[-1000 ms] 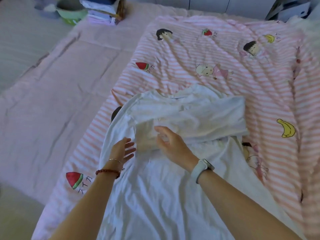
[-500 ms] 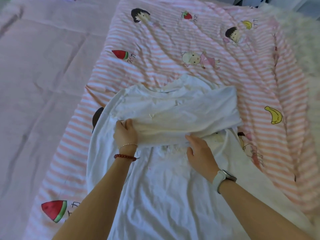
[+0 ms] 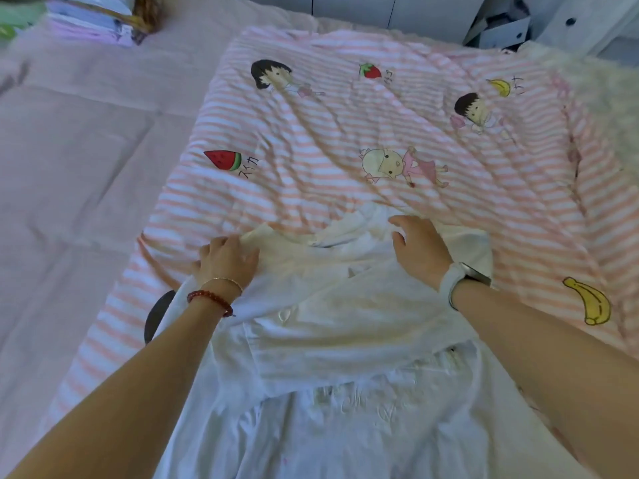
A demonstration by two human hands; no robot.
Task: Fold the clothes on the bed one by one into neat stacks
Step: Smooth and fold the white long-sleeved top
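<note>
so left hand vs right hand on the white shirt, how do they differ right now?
The left hand curls its fingers round the white shirt at its left shoulder edge; the right hand lies flat with straight fingers, pressing near the collar. The left wrist wears a red bead bracelet; the right wears a white watch. Both touch the shirt's far end on the striped blanket.

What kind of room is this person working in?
Most likely a bedroom in a home. A pink striped quilt printed with cartoon children and fruit covers a bed, a white garment is spread on it for folding, and a stack of folded fabric sits at the far corner.
</note>
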